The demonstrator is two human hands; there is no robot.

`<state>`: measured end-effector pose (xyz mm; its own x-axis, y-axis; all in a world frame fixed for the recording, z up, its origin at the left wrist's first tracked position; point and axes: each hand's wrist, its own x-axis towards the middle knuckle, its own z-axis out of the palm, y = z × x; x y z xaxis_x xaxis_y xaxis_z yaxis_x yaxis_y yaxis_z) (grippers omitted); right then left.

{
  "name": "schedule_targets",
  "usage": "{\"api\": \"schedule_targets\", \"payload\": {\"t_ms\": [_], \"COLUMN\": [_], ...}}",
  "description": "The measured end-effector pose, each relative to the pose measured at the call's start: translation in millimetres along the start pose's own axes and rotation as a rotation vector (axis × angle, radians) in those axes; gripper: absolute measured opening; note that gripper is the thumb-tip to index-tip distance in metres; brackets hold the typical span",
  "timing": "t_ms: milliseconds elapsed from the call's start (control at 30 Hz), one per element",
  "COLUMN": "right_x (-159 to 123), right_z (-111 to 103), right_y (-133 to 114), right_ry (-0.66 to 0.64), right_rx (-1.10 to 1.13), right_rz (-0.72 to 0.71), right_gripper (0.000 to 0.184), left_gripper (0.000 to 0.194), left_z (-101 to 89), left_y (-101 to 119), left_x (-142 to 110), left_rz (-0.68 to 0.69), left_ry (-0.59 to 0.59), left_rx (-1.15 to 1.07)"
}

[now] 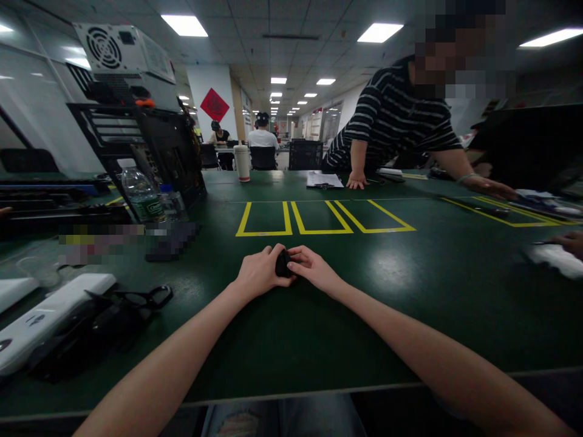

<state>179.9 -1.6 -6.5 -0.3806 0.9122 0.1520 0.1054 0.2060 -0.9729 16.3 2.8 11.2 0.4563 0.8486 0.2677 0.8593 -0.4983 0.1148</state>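
A small black rounded object (283, 263) is between my two hands, just above or on the green table; its exact kind is hard to make out. My left hand (263, 269) wraps round its left side, thumb below and fingers over the top. From the other side, the fingertips of my right hand (313, 267) press against it. Part of the object is hidden by the fingers. Just beyond my hands, yellow tape rectangles (264, 233) mark the table top.
On the left lie a white device (54, 315), black straps (113, 309) and a dark pouch (172, 243), near water bottles (141, 191) and an open computer case (168, 145). A white cup (242, 162) and clipboard (325, 180) stand farther back. A person in a striped shirt (396, 115) leans over the table.
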Motion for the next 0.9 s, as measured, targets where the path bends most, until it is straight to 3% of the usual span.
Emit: {"api": "schedule_targets", "payload": {"t_ms": [433,767,900], "right_x": [-8.4,-9.6,-8.7], "right_z": [0.8,-5.6,-3.3], "right_y": [-16.3,-13.6,-10.2], "right_ry": [0.001,-0.084,-0.037], "right_rx": [0.008,0.022,0.003], "right_rz": [0.029,0.069,0.054], "right_gripper": [0.025,0.035,0.030], "left_gripper": [0.057,0.052,0.055], "left_z": [-2.8,-4.9,-4.3], "left_y": [1.3,4.3,6.0], "left_x": [-0.9,-1.7,-1.6], "left_rz": [0.014,-0.002,-0.007], "left_ry": [-0.007,-0.036,-0.042], "left_rx": [-0.062,-0.049,-0.038]}}
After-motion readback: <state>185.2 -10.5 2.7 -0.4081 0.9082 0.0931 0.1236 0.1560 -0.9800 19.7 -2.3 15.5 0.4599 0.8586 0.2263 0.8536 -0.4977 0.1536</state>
